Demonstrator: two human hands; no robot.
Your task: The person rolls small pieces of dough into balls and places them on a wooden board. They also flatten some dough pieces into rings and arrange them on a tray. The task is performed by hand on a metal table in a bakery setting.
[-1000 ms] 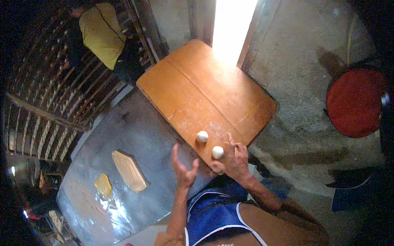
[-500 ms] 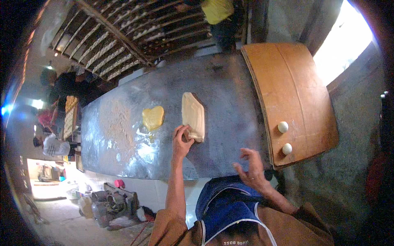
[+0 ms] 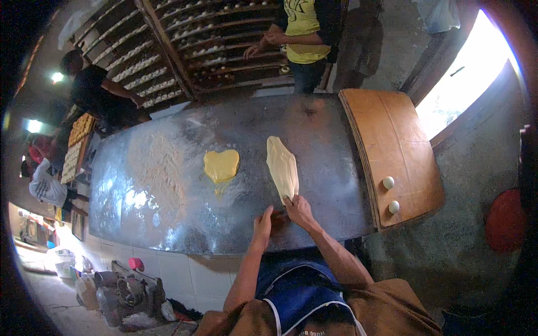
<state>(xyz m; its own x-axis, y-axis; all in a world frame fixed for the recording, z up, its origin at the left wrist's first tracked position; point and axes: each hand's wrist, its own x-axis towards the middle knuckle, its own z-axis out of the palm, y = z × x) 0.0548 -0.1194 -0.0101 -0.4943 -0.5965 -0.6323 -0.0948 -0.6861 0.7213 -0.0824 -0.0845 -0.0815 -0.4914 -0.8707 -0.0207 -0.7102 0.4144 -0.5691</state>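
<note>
A long, pale strip of dough [image 3: 283, 168] lies on the dark table, pointing away from me and narrowing toward its near end. My right hand [image 3: 299, 213] is closed on that near end, pinching it between thumb and fingers. Just left of it, my left hand [image 3: 261, 228] is held over the table near its front edge, thumb raised and apart from the fingers, with nothing in it. Part of its fingers lies in shadow. To the left of the dough sits a glossy yellow mass [image 3: 221, 166], soft-looking, with a smear running toward me.
Flour [image 3: 157, 168] is spread over the left of the table [image 3: 252, 120]. At the right, a wooden board [image 3: 392, 134] carries two white balls [image 3: 388, 182]. A person in a yellow shirt [image 3: 302, 25] stands beyond the table; others are at the left by racks [image 3: 196, 50].
My right hand has moved left from empty air and taken the dough's near end. My left hand has let go of the dough. The strip now looks longer and narrower.
</note>
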